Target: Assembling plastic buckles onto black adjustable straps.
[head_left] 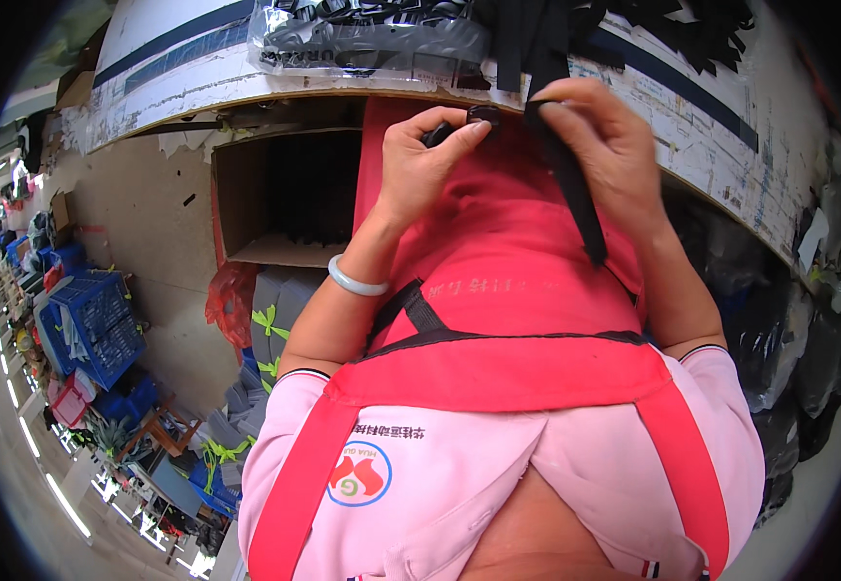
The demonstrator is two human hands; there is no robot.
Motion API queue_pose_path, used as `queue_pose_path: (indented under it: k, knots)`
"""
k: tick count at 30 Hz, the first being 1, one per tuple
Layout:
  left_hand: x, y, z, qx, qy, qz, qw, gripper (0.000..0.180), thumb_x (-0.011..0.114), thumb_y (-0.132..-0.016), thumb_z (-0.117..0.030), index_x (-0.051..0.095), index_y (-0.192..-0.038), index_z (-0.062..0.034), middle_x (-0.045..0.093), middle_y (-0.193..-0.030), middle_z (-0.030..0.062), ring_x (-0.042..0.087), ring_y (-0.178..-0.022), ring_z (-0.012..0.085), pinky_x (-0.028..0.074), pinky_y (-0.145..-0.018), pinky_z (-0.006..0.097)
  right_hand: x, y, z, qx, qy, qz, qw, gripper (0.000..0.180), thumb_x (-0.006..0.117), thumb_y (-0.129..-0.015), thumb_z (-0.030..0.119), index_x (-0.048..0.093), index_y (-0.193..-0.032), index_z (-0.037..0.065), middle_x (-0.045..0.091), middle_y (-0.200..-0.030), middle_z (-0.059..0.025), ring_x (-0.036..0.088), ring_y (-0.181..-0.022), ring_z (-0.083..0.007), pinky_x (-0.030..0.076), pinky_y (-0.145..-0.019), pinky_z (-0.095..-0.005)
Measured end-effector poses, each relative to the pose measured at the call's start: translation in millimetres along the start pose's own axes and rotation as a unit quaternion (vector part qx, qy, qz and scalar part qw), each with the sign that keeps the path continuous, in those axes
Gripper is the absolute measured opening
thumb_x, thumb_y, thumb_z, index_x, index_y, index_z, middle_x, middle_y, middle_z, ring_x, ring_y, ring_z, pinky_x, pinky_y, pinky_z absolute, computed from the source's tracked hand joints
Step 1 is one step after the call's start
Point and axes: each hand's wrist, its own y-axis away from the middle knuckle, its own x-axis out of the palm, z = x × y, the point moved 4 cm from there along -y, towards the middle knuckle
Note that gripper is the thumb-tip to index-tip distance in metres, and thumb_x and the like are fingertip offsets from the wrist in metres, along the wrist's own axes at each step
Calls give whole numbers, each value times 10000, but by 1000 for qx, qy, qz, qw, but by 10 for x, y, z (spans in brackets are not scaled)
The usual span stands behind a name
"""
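My left hand [418, 167] is closed, thumb and fingers pinching a small glossy black plastic buckle [483, 115] just off the table's near edge. Part of the buckle is hidden by the fingers. To its right, my right hand [616, 155] grips a black webbing strap [575, 198] near its upper end. The strap's other end hangs down in front of my red apron [498, 373]. A gap separates the strap from the buckle.
On the worn white table [183, 73] lie a clear plastic bag [367, 50] of black buckles and a heap of black straps [667, 29]. An open cardboard box [285, 254] stands below at left. Blue crates [96, 324] are farther left, with dark plastic bags [764, 334] at right.
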Motion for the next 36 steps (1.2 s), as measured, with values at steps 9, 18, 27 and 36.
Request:
queue_pose_path:
  k: [9, 18, 27, 36]
  knots:
    - [123, 59, -93, 202, -163, -26, 965, 88, 710, -806, -16, 670, -882, 3, 610, -724, 36, 540, -631, 99, 425, -562, 231, 271, 34, -576, 230, -268, 36, 935, 192, 627, -937, 194, 581, -959, 9, 614, -697, -30, 574, -547, -72, 476, -514, -191]
    - [120, 89, -114, 308, -259, -5, 915, 151, 724, -754, 8, 654, -885, -20, 597, -764, 110, 575, -621, 250, 458, -548, 304, 312, -10, -696, 181, -367, 25, 912, 256, 633, -932, 229, 581, -1049, 7, 619, -776, -35, 602, -604, -83, 514, -564, -205]
    - [38, 166, 251, -219, 254, 43, 941, 205, 640, -914, -216, 623, -952, -16, 553, -704, 27, 470, -537, 84, 296, -401, 202, 329, 17, -705, 193, -244, 62, 948, 188, 670, -907, 187, 653, -1028, 44, 631, -848, 11, 580, -720, -43, 477, -672, -173]
    - [95, 132, 85, -118, 149, -40, 981, 202, 715, -857, -183, 678, -965, -15, 582, -642, 10, 522, -522, 67, 351, -434, 185, 203, 45, -198, 8, -146, -13, 989, 55, 629, -915, 61, 642, -961, 35, 586, -714, 18, 532, -576, -28, 428, -526, -162]
